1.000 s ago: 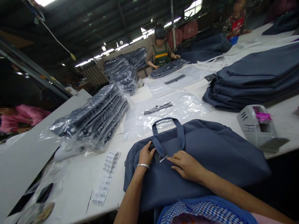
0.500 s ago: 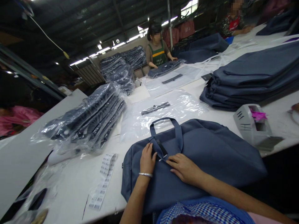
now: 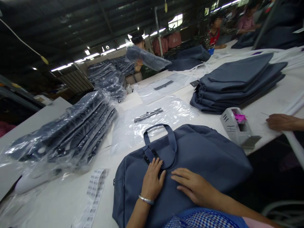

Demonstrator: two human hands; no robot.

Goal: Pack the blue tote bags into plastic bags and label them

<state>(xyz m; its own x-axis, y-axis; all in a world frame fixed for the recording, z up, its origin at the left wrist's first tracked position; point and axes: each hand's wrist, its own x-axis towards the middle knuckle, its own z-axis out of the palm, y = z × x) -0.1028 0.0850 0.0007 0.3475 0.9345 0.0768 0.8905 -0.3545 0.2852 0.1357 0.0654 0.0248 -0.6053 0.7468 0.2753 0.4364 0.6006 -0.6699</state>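
A dark blue bag (image 3: 201,148) lies on the white table (image 3: 57,193) in front of me, its handle loop (image 3: 174,142) at the upper side. My left hand (image 3: 152,180) rests flat on the bag at the base of the handle, fingers together and stretched out over a dark tag (image 3: 149,155). To its right, my right hand (image 3: 193,185) lies on the bag's surface with its fingers spread. Neither hand grips anything. A clear plastic bag (image 3: 171,109) with a dark strip is spread out just beyond the handle.
Plastic-wrapped bags (image 3: 68,126) are stacked at the left, near a label strip (image 3: 93,196). Folded blue bags (image 3: 235,84) and a tape dispenser (image 3: 237,126) stand at the right. Another person's hand (image 3: 282,122) is at the right edge. Across the table a person lifts a wrapped bag (image 3: 148,58).
The view has shifted right. My fingers have come off the handle base and flattened on the bag. The person opposite has raised a wrapped bag, and another person's hand has appeared at right.
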